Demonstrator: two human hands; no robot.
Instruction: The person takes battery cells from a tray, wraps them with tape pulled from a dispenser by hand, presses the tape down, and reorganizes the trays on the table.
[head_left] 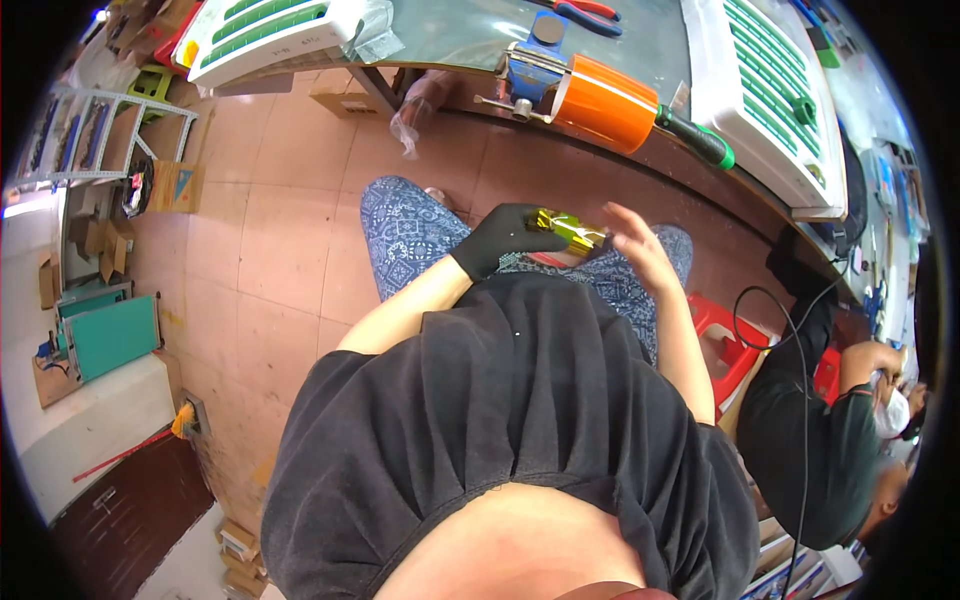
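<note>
My left hand (508, 238), in a black glove, is closed around one end of a shiny yellow-gold piece (572, 231) above my lap. Its exact kind is hard to make out. Just right of the piece's free end, my bare right hand (640, 248) has its fingers stretched out and apart, with nothing visibly held. Whether its fingertips touch the piece I cannot tell. Ahead of my hands, a blue bench vise (532, 72) sits at the bench edge, next to an orange cylinder (606, 104) and a green-and-black handled tool (695, 137).
White trays with green rows stand on the bench, one at left (270, 40) and one at right (775, 90). Red-and-blue pliers (588, 14) lie behind the vise. A red stool (715, 345) and a co-worker in dark clothes (815, 450) are at my right, with a black cable between us.
</note>
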